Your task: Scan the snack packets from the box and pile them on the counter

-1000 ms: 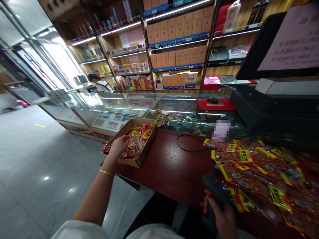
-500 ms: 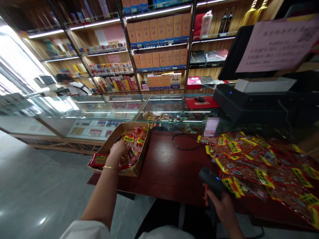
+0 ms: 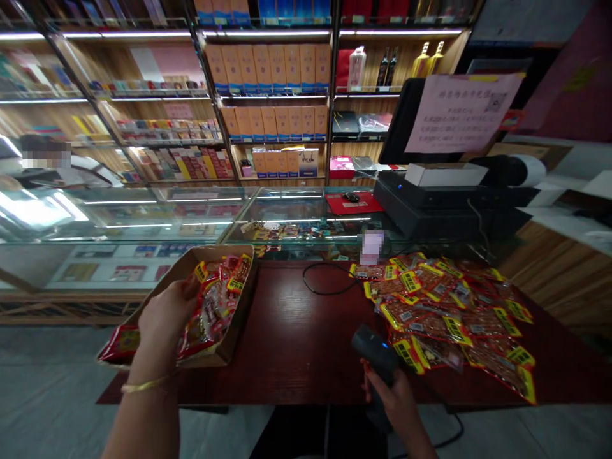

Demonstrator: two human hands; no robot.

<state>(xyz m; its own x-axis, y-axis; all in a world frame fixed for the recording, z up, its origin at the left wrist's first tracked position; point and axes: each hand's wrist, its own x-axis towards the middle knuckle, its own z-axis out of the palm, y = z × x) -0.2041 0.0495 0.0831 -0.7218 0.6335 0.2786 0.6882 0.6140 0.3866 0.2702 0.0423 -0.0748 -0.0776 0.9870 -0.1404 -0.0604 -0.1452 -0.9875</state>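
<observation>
My left hand [image 3: 167,309] reaches into an open cardboard box [image 3: 239,319] at the left of the dark red table. Its fingers are closed on a snack packet [image 3: 200,272] with a yellow label, partly hidden by the hand. More red and yellow packets lie in the box, and a red packet [image 3: 119,343] rests at its near left corner. My right hand [image 3: 394,398] is wrapped round a black barcode scanner [image 3: 375,350] above the table's front edge. Beside it, on the right, spreads a pile of clear snack packets [image 3: 430,319] with yellow labels.
A black cable [image 3: 306,280] loops on the table [image 3: 291,357]. Behind stand a glass display counter [image 3: 191,213], a monitor with a pink notice [image 3: 459,118], and a mouse [image 3: 351,197] on a red mat. A person [image 3: 90,169] is at the far left, before stocked shelves.
The view has turned to the right, so the box and table sit further left. My left hand has drawn back slightly within the box, with a packet's yellow label now showing at its fingers.
</observation>
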